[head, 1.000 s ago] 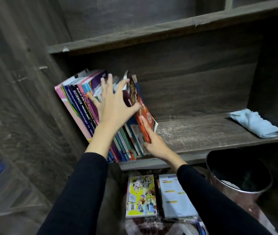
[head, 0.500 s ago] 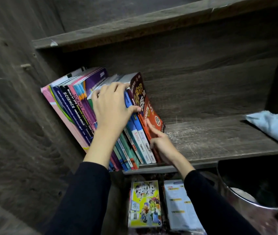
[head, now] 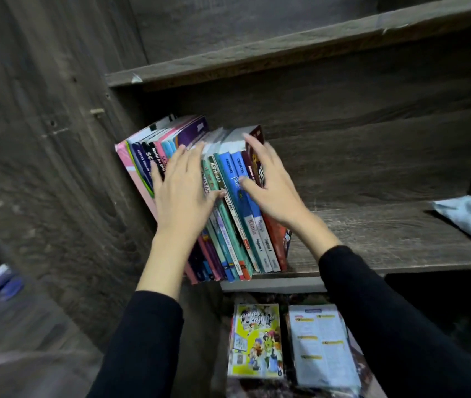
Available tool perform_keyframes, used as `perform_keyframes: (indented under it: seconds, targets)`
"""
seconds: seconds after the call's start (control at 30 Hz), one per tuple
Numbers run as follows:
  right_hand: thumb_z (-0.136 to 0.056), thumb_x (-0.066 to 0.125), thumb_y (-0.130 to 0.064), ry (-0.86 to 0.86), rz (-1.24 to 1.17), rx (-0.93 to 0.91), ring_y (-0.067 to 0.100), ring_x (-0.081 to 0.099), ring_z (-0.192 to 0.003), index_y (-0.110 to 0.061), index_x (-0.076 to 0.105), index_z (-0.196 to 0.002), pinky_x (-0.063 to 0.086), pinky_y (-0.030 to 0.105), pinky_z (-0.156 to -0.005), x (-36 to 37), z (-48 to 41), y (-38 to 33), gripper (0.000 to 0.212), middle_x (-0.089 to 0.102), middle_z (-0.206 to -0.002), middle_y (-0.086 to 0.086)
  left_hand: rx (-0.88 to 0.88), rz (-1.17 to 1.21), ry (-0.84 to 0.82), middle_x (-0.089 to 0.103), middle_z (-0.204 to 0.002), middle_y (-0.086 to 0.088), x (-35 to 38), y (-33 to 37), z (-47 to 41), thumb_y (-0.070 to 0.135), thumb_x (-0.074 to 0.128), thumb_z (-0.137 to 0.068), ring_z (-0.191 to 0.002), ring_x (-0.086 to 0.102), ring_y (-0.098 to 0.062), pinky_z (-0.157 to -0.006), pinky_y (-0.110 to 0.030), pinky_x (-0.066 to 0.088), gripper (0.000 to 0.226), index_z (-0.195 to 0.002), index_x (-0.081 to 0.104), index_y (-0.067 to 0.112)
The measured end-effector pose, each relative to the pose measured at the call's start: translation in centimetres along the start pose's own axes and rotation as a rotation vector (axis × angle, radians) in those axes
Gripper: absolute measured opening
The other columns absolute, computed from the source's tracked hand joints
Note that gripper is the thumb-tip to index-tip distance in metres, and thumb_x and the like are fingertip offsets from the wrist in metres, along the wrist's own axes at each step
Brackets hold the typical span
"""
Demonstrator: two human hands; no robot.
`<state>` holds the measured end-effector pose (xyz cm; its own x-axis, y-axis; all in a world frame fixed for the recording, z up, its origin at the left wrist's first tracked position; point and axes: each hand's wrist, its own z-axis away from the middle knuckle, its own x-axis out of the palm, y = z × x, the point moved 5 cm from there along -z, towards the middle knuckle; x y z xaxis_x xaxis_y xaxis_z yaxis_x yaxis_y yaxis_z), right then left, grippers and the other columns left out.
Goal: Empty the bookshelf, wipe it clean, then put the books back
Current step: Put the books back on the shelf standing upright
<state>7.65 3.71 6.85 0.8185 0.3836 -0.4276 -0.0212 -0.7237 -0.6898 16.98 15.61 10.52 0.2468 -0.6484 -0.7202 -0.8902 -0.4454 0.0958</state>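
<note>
Clerk: First entry, the row of books (head: pixel 232 225)?
Checker: It stands on the shelf board (head: pixel 386 239), leaning left against the bookcase side panel (head: pixel 56 168). Spines are pink, navy, teal and blue, with a dark red book (head: pixel 277 239) at the right end.
Clerk: Left hand (head: pixel 184 191)?
Checker: Flat on the spines of the row's left half, fingers straight, gripping nothing.
Clerk: Right hand (head: pixel 274 191)?
Checker: Laid over the row's right end, fingers extended along the dark red book, thumb across a blue spine (head: pixel 240 165), curled round nothing. The hands are apart, teal spines between them.
Clerk: Other entries?
Checker: Light blue cloth (head: pixel 469 216), well right of the row. Yellow comic book (head: pixel 255 340) and white printed booklet (head: pixel 321 343), side by side below the row.
</note>
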Motion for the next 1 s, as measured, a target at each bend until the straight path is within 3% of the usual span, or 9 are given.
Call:
perform_keyframes:
  seconds: [0.1,0.17,0.3,0.43,0.7,0.77,0.87,1.0]
  targets:
    - [-0.098,0.045,-0.032,-0.051,0.245,-0.057,0.036,0.027,-0.140,-0.041,0.030,-0.144,0.032,0.048,-0.107,0.0,-1.9,-2.9,0.049,0.006,-0.159,0.011,0.025,0.024,0.037,0.045,-0.140,0.000,0.0,0.1,0.1,0.035,0.075,-0.076,-0.134,0.034,-0.021,-0.112,-0.047,0.024,0.078,-0.142,0.037,0.019]
    - [-0.100,0.042,-0.034,-0.091,0.365,-0.049,0.038,0.035,-0.135,-0.036,0.037,-0.142,0.035,0.046,-0.103,0.5,-2.4,-3.0,0.042,0.013,-0.158,0.011,0.021,0.010,0.042,0.047,-0.135,0.000,-0.2,0.2,0.0,0.035,0.075,-0.075,-0.129,0.037,-0.022,-0.105,-0.045,0.032,0.077,-0.141,0.038,0.021]
    - [-0.100,0.041,-0.037,-0.079,0.404,-0.060,0.037,0.039,-0.132,-0.036,0.038,-0.141,0.037,0.047,-0.100,0.4,-2.3,-2.5,0.041,0.026,-0.154,0.006,0.002,-0.058,-0.016,0.041,-0.132,0.000,-0.4,0.5,-0.5,0.041,0.072,-0.077,-0.125,0.035,-0.020,-0.101,-0.044,0.030,0.076,-0.141,0.036,0.026]
    - [-0.101,0.036,-0.038,-0.146,0.541,-0.106,0.043,0.048,-0.119,-0.044,0.023,-0.146,0.043,0.048,-0.093,0.4,-2.3,-3.1,0.047,0.026,-0.152,0.008,-0.035,-0.091,-0.062,0.039,-0.130,-0.002,-0.6,0.8,-0.9,0.040,0.074,-0.076,-0.123,0.035,-0.022,-0.097,-0.046,0.034,0.072,-0.138,0.040,0.023]
    - [-0.100,0.040,-0.034,-0.118,0.471,-0.116,0.039,0.047,-0.122,-0.037,0.035,-0.142,0.041,0.048,-0.096,-0.7,-2.2,-2.6,0.042,0.032,-0.148,0.006,-0.056,-0.041,-0.057,0.038,-0.133,0.000,-0.6,1.3,-0.3,0.037,0.072,-0.078,-0.127,0.033,-0.021,-0.104,-0.051,0.027,0.064,-0.134,0.042,0.025]
    - [-0.101,0.040,-0.032,-0.100,0.437,-0.108,0.036,0.045,-0.124,-0.035,0.037,-0.142,0.039,0.047,-0.098,-0.9,-2.1,-2.4,0.042,0.032,-0.149,0.005,-0.042,0.026,0.010,0.039,-0.134,0.000,-0.6,1.4,0.3,0.037,0.069,-0.080,-0.129,0.033,-0.021,-0.107,-0.051,0.025,0.054,-0.127,0.047,0.023]
    - [-0.101,0.041,-0.030,-0.084,0.405,-0.098,0.033,0.042,-0.129,-0.034,0.039,-0.142,0.036,0.046,-0.100,-1.2,-1.9,-2.4,0.041,0.031,-0.150,0.005,-0.024,0.168,0.238,0.047,-0.128,-0.003,-0.9,1.8,2.1,0.037,0.064,-0.081,-0.124,0.040,-0.022,-0.103,-0.045,0.029,0.035,-0.109,0.057,0.017]
    - [-0.101,0.041,-0.030,-0.094,0.381,-0.078,0.031,0.036,-0.134,-0.035,0.039,-0.141,0.032,0.047,-0.103,-1.1,-1.8,-2.4,0.041,0.029,-0.151,0.006,-0.122,0.561,0.446,0.060,-0.110,-0.005,-0.3,2.6,5.5,0.014,0.063,-0.089,-0.097,0.056,-0.005,-0.087,-0.020,0.046,0.022,-0.107,0.056,0.003]
